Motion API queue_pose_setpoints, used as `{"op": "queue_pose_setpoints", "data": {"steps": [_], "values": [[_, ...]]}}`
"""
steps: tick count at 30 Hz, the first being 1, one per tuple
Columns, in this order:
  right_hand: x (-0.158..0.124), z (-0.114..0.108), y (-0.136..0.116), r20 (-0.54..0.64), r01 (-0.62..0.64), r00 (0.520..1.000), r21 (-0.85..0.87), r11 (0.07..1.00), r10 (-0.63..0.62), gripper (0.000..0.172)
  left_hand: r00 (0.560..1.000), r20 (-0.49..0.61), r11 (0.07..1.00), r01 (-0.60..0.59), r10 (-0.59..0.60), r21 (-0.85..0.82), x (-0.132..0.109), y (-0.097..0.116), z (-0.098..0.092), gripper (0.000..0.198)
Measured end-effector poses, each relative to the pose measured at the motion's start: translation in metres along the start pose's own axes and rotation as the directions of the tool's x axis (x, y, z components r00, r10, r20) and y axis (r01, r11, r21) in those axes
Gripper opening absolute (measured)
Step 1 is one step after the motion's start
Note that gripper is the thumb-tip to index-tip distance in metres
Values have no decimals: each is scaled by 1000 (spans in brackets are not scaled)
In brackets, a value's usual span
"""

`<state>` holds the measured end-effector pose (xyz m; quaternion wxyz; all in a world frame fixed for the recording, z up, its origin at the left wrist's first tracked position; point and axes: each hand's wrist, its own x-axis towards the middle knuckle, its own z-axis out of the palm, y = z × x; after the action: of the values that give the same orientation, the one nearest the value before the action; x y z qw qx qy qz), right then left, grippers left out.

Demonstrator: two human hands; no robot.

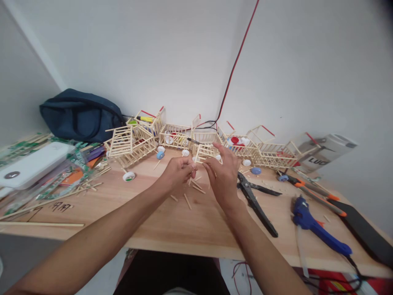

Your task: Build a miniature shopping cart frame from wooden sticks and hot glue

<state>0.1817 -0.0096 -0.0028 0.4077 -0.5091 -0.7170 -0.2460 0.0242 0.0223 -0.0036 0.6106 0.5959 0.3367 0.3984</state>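
In front of the row of small stick-built carts, my left hand (181, 171) is closed, its thumb and fingertips pinching the end of a short wooden stick (199, 162). The stick's other end meets the thumb and fingers of my right hand (223, 170), which appears pinched on it while its upper fingers are raised. A thin dark pen-like tool (194, 141) shows beside my right fingertips; whether that hand touches it I cannot tell. Just behind both hands sits a stick cart (206, 152), partly hidden. Cut stick pieces (199, 189) lie scattered below the hands.
More stick carts with bottle-cap wheels stand left (132, 147) and right (274, 155). Black-handled cutters (256, 205), a blue glue gun (319, 231) and orange-grey pliers (316, 194) lie at right. A white device (37, 164) and a blue bag (81, 116) are at left.
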Motion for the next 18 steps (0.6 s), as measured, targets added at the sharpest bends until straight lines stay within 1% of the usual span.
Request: {"op": "queue_pose_setpoints", "data": {"steps": [11,18], "values": [[-1,0,-4,28,-35,999,7,999,35,12,1000,-5,1000,9,-9,-22,-1,1,1,30],[-1,0,-5,38,-37,999,13,999,36,12,1000,5,1000,-1,1,-25,0,-3,0,33]]}}
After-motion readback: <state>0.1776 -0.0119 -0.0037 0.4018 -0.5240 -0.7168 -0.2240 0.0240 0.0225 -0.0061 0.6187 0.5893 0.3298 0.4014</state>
